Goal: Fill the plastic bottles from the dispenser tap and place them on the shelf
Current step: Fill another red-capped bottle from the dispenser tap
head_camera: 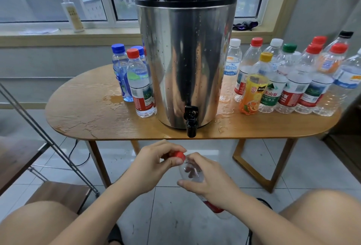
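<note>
Wet wood-grain table (82,111) bears a cylindrical steel dispenser (185,59); left hand (154,163) pinches the red cap (178,155), right hand (211,180) grips the clear bottle (190,172).

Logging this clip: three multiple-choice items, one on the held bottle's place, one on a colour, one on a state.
1. Where is the bottle being handled? A on the table; B off the table, held before it; C on the windowsill.
2. Its cap is: A blue; B red; C green.
3. The table beside the dispenser is: A wet; B dry; C cloth-covered.
Answers: B, the right hand grips its body, the left hand pinches the cap; B, red shows at the neck; A, puddles glisten on the wood.
</note>
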A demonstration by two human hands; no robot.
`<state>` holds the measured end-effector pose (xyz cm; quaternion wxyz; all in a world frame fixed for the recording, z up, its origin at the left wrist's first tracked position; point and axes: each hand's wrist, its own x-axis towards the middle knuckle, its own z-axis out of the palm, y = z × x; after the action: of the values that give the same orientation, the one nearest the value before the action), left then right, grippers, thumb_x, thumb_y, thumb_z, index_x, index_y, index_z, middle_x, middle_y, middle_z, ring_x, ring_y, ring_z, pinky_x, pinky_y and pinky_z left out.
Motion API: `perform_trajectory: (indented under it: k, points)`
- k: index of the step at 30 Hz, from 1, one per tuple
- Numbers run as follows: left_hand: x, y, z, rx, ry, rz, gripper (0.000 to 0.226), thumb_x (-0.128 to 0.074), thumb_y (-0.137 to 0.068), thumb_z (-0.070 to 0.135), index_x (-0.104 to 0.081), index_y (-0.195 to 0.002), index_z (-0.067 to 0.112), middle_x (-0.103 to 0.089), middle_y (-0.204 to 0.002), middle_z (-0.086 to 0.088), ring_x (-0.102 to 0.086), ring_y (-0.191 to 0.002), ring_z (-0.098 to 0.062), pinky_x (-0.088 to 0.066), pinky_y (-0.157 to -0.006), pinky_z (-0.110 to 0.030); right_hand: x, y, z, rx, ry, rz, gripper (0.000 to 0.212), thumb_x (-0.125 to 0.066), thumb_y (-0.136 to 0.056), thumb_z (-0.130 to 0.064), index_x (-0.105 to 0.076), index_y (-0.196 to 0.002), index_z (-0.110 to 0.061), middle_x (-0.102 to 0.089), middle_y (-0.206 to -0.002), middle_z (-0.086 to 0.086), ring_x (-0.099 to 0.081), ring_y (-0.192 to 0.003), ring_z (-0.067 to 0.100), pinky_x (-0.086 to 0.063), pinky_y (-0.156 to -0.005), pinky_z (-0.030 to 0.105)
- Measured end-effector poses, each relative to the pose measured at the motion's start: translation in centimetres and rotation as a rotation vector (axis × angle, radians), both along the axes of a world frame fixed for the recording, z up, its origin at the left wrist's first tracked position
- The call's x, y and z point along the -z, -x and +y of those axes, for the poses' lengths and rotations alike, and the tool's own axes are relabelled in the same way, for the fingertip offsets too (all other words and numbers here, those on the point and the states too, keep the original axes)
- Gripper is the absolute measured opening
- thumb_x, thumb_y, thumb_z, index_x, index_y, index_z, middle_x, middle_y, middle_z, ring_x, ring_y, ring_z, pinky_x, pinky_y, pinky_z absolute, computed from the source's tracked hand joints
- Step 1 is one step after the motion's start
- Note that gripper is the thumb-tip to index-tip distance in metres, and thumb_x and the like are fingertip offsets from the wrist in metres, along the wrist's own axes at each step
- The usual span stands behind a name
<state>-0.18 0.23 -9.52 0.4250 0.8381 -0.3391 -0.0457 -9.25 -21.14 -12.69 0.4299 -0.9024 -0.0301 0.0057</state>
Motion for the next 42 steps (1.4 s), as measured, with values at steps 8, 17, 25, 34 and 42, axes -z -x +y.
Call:
perform_trajectory:
  k: [8, 17, 25, 34, 42]
  points:
    - [0.4, -0.6, -0.6, -0.152, -0.027, -0.087, 0.049, -0.061, -0.085, 0.075, -0.080, -0.099, 0.031, -0.073, -0.088, 0.019, -0.066, -0.092, -0.005, -0.052, -0.071, -0.015, 0.4, -0.2, 0.2, 0.029, 0.122, -0.003, 0.054, -0.077, -0.087, -0.069, -0.048, -0.127, -0.048, -0.058, -0.119, -0.025, -0.057, -0.109, -0.002, -0.048, -0.085, 0.017]
    - [-0.7, -5.0, 0.6, -0.352, -0.120, -0.271, 0.033, -0.077, -0.087, 0.057, -0.071, -0.105, 0.030, -0.069, -0.098, 0.015, -0.063, -0.091, -0.007, -0.050, -0.074, -0.021, 1.1, -0.9, -0.5, 0.147, -0.003, -0.022, 0.055, -0.081, -0.081, -0.070, -0.054, -0.123, -0.046, -0.062, -0.126, -0.023, -0.054, -0.123, -0.002, -0.046, -0.096, 0.026]
    - [0.9, -7.0, 1.0, -0.328, -0.147, -0.416, 0.034, -0.079, -0.089, 0.052, -0.075, -0.114, 0.029, -0.067, -0.109, 0.017, -0.058, -0.104, -0.017, -0.049, -0.082, -0.034, 0.9, -1.1, -0.9, 0.216, -0.101, -0.069, 0.046, -0.086, -0.081, -0.063, -0.060, -0.115, -0.047, -0.070, -0.111, -0.021, -0.064, -0.108, 0.002, -0.051, -0.088, 0.020]
    - [-2.2, -4.8, 0.5, -0.354, 0.049, -0.320, 0.048, -0.064, -0.092, 0.063, -0.076, -0.119, 0.025, -0.072, -0.112, 0.013, -0.066, -0.099, -0.009, -0.059, -0.085, -0.040, 0.4, -1.3, -0.9, 0.264, -0.115, 0.037, 0.057, -0.085, -0.077, -0.069, -0.058, -0.121, -0.044, -0.070, -0.120, -0.019, -0.065, -0.112, 0.003, -0.057, -0.100, 0.036]
    - [-7.5, -0.9, -3.8, -0.171, 0.336, -0.056, 0.018, -0.070, -0.100, 0.044, -0.079, -0.109, 0.031, -0.077, -0.092, 0.012, -0.069, -0.084, -0.015, -0.058, -0.078, -0.039, -0.5, -2.1, -0.1, 0.332, -0.088, 0.126, 0.073, -0.088, -0.078, -0.061, -0.053, -0.137, -0.038, -0.066, -0.140, -0.009, -0.063, -0.126, 0.017, -0.050, -0.095, 0.034]
